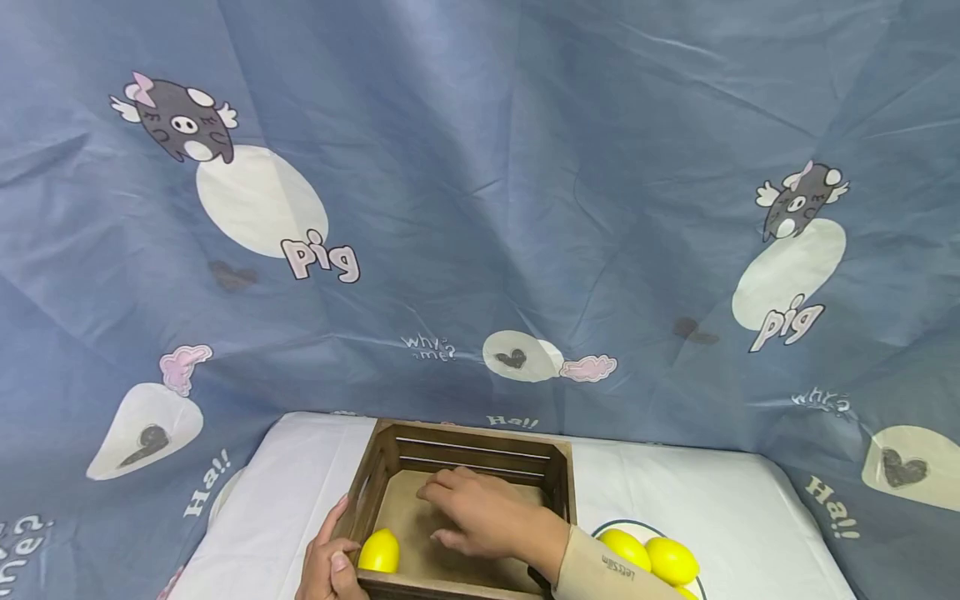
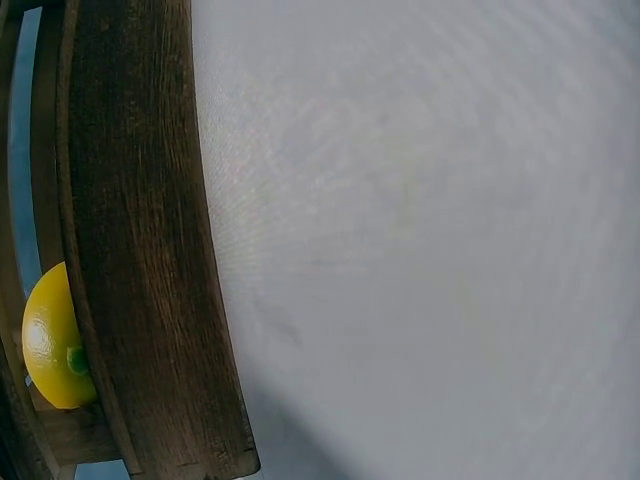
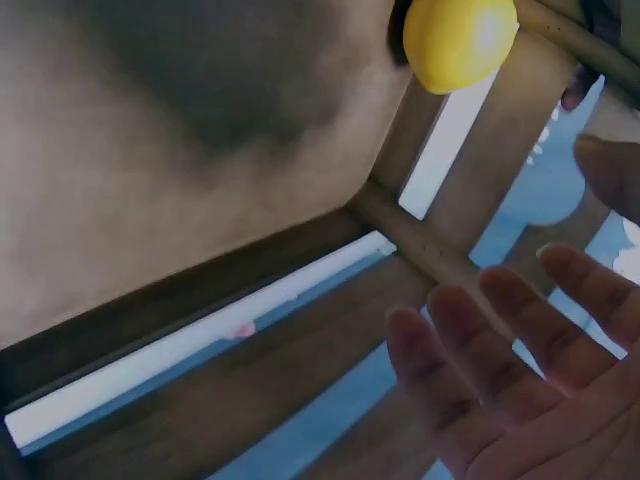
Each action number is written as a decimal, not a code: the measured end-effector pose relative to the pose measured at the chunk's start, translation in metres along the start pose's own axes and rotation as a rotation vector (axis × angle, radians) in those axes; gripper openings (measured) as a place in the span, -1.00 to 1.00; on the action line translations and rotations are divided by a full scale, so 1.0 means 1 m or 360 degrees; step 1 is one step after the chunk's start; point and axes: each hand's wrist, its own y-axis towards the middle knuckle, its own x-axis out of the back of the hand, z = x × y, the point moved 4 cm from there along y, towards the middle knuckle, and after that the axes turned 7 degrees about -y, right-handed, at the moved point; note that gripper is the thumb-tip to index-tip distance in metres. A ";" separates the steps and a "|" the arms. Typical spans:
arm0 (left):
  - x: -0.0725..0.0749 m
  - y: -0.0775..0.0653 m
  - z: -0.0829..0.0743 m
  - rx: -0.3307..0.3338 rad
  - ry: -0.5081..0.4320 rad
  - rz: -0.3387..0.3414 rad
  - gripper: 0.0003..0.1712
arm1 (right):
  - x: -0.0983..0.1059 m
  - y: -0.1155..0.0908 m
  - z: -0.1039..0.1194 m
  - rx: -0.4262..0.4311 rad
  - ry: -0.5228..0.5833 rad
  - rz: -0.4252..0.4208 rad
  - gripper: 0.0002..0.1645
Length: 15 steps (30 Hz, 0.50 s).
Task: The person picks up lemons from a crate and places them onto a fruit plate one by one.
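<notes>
A slatted wooden crate (image 1: 454,587) stands on the white surface, and a yellow lemon (image 1: 380,552) lies inside its near left corner. My left hand (image 1: 330,560) grips the crate at that same corner, with the thumb and fingers against the wood. In the left wrist view the lemon (image 2: 55,340) shows partly behind the crate's board (image 2: 150,240); the left hand is out of that picture. Over the crate's inside is my right hand (image 1: 487,512), fingers loosely extended and holding nothing. The right wrist view shows the right hand's (image 3: 540,370) fingers apart from the lemon (image 3: 458,40).
To the right of the crate, a white plate with a dark rim (image 1: 628,525) bears several lemons (image 1: 671,561), partly hidden by the right sleeve (image 1: 600,571). A blue printed cloth (image 1: 450,208) hangs behind the white surface (image 1: 720,483).
</notes>
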 end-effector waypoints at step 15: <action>0.006 0.005 0.003 -0.0044 0.0004 0.0021 -0.60 | -0.020 0.038 0.018 0.0132 -0.0209 0.0042 -0.15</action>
